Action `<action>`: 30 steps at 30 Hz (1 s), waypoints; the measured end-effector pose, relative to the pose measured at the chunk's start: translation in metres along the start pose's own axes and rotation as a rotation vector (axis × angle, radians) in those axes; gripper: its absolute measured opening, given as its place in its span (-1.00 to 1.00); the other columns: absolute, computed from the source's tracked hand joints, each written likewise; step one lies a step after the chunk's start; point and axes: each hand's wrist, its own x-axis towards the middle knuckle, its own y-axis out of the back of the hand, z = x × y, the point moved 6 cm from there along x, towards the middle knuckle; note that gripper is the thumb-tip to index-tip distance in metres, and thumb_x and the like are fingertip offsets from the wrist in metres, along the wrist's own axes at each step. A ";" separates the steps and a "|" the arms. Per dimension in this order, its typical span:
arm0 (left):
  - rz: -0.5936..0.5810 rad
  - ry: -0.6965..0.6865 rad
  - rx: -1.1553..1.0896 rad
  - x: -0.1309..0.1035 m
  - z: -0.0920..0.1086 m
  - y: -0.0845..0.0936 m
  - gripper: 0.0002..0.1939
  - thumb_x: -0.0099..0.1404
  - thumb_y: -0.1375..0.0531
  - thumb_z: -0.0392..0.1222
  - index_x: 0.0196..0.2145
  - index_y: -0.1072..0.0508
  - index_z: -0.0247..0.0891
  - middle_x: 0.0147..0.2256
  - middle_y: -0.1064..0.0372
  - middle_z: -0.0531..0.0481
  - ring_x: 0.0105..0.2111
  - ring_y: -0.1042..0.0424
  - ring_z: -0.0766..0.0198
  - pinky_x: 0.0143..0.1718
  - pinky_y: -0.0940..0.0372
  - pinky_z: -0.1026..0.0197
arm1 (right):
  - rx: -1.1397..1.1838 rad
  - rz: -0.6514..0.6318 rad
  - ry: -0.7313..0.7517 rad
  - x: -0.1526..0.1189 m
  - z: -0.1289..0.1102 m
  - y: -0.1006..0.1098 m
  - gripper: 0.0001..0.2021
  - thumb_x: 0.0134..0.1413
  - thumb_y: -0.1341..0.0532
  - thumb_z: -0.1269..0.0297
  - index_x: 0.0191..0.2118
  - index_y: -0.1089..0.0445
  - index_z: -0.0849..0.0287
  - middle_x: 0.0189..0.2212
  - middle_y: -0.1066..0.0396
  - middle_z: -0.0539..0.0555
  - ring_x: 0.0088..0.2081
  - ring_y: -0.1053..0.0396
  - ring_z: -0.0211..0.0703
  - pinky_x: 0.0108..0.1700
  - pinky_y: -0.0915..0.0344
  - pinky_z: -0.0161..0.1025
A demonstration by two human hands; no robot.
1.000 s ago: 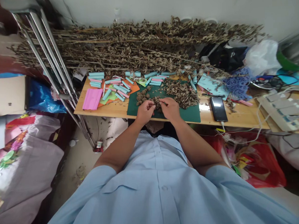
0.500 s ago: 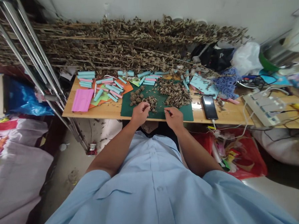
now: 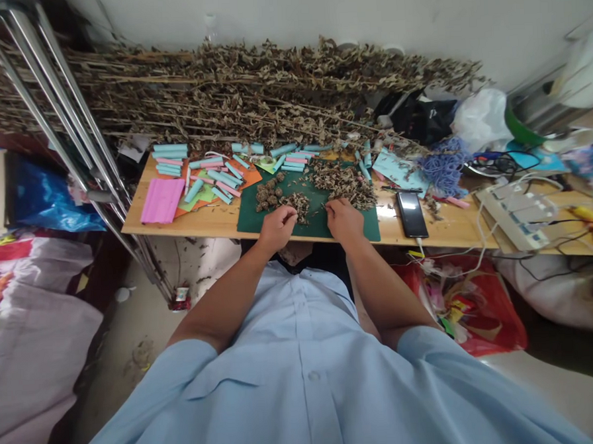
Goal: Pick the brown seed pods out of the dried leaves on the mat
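Note:
My left hand (image 3: 277,227) is closed at the near edge of a green mat (image 3: 318,229), beside a small heap of crumbled dried leaves (image 3: 297,203). What its fingers pinch, if anything, is too small to make out. Behind it lie several rolled balls of dried leaf (image 3: 268,194). My right hand (image 3: 345,222) is also closed, its fingers curled at the near side of a larger pile of dried leaves (image 3: 347,181). Whether a bit of leaf is in it is hidden.
Rolled blue and pink paper tubes (image 3: 224,178) and a pink paper stack (image 3: 163,200) lie left. A phone (image 3: 412,214), blue string (image 3: 444,166) and a power strip (image 3: 511,217) are right. Dried stalks (image 3: 250,95) line the back. Metal crutches (image 3: 72,108) lean at the left.
My right hand has moved slightly forward, toward the larger leaf pile. My left hand stays nearly in place beside the small heap. The whole view has shifted a little.

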 end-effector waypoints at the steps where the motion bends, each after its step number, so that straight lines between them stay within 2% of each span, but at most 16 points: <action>1: -0.001 -0.002 0.003 0.000 0.000 0.000 -0.90 0.33 -0.17 -0.20 -0.27 -0.48 -0.23 -0.39 -0.47 0.04 -0.42 -0.39 0.34 -0.32 -0.29 0.29 | 0.028 0.021 -0.003 0.000 0.002 0.002 -0.74 0.30 -0.09 0.26 -0.10 -0.52 0.10 -0.08 -0.50 0.17 -0.17 -0.44 -0.02 -0.18 -0.29 -0.16; 6: -0.015 -0.002 0.029 0.000 0.000 -0.001 -0.88 0.34 -0.16 -0.18 -0.26 -0.49 -0.23 -0.38 -0.48 0.04 -0.41 -0.40 0.33 -0.32 -0.29 0.28 | 0.246 0.173 -0.034 0.000 0.017 0.013 -0.74 0.28 -0.09 0.23 -0.10 -0.51 0.13 -0.14 -0.54 0.17 -0.12 -0.44 0.00 -0.02 -0.32 -0.09; 10: -0.016 -0.002 0.045 0.000 -0.001 0.000 -0.87 0.34 -0.17 -0.18 -0.25 -0.50 -0.22 -0.38 -0.48 0.04 -0.40 -0.41 0.33 -0.32 -0.29 0.28 | 0.438 0.243 -0.175 0.000 0.032 0.014 -0.74 0.22 -0.16 0.14 -0.10 -0.50 0.14 -0.22 -0.56 0.13 -0.26 -0.45 -0.07 -0.07 -0.37 -0.11; 15: -0.018 0.005 0.013 0.000 -0.002 -0.001 -0.87 0.34 -0.17 -0.17 -0.26 -0.50 -0.22 -0.37 -0.49 0.04 -0.40 -0.43 0.35 -0.34 -0.30 0.30 | 0.665 0.302 -0.269 0.000 0.032 0.011 -0.67 0.13 -0.24 0.09 -0.08 -0.49 0.19 -0.22 -0.56 0.13 -0.27 -0.44 -0.13 -0.12 -0.40 -0.14; 18: -0.028 0.032 -0.025 0.001 -0.003 -0.002 -0.86 0.33 -0.19 -0.16 -0.23 -0.52 -0.24 -0.38 -0.49 0.04 -0.45 -0.43 0.36 -0.38 -0.31 0.31 | 0.830 0.247 -0.339 -0.002 0.024 0.002 -0.64 0.07 -0.28 0.06 -0.09 -0.49 0.19 -0.32 -0.53 0.08 -0.42 -0.38 -0.21 -0.32 -0.40 -0.20; 20: -0.044 0.065 -0.074 0.000 -0.002 -0.004 -0.82 0.32 -0.19 -0.16 -0.17 -0.53 -0.25 -0.39 -0.49 0.03 -0.52 -0.41 0.38 -0.43 -0.31 0.31 | 0.935 0.174 -0.374 -0.005 0.014 -0.006 -0.64 0.03 -0.30 0.05 -0.12 -0.50 0.19 -0.45 -0.47 -0.01 -0.55 -0.28 -0.28 -0.49 -0.30 -0.28; 22: -0.061 0.093 -0.124 0.000 -0.001 -0.005 -0.75 0.33 -0.20 -0.14 -0.10 -0.53 -0.27 -0.39 -0.49 0.03 -0.56 -0.40 0.39 -0.48 -0.30 0.31 | 1.015 0.115 -0.375 -0.008 0.002 -0.012 -0.67 0.01 -0.33 0.05 -0.17 -0.51 0.17 -0.56 -0.39 -0.08 -0.63 -0.20 -0.32 -0.58 -0.18 -0.33; 26: -0.095 0.069 -0.172 0.000 0.002 -0.006 -0.67 0.33 -0.22 -0.10 -0.01 -0.52 -0.28 -0.35 -0.51 -0.01 -0.54 -0.45 0.36 -0.45 -0.34 0.29 | 1.085 0.032 -0.309 -0.014 -0.027 -0.021 -0.73 0.01 -0.34 0.06 -0.24 -0.51 0.14 -0.65 -0.28 -0.15 -0.66 -0.17 -0.33 -0.61 -0.10 -0.35; 30: -0.115 0.059 -0.198 0.001 0.000 -0.006 -0.65 0.33 -0.22 -0.11 0.03 -0.51 -0.27 -0.33 -0.53 -0.02 -0.51 -0.46 0.35 -0.42 -0.36 0.28 | 1.086 -0.041 -0.272 -0.017 -0.048 -0.029 -0.73 0.02 -0.33 0.05 -0.24 -0.51 0.13 -0.65 -0.30 -0.14 -0.65 -0.18 -0.33 -0.59 -0.11 -0.35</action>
